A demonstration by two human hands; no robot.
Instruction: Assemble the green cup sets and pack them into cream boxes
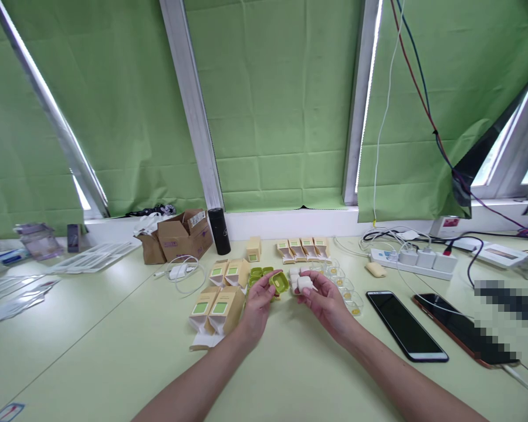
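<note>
- Head view, edges: the pale counter (286, 375) stretches between the forearms; cardboard boxes (220, 308) stand close to the left hand (259, 302), while a phone (407, 325) lies apart from the right hand (328, 302).
- Left fingers grip a small green cup (279, 282) above the counter.
- Right fingers hold white pieces (305, 283), just beside the cup.
- Materials: the cup is squarish, with a raised rim; the pieces look matte and round-cornered; the boxes are angular and tan, with green labels; a clear tray (347, 285) beyond the right hand has rounded cells.
</note>
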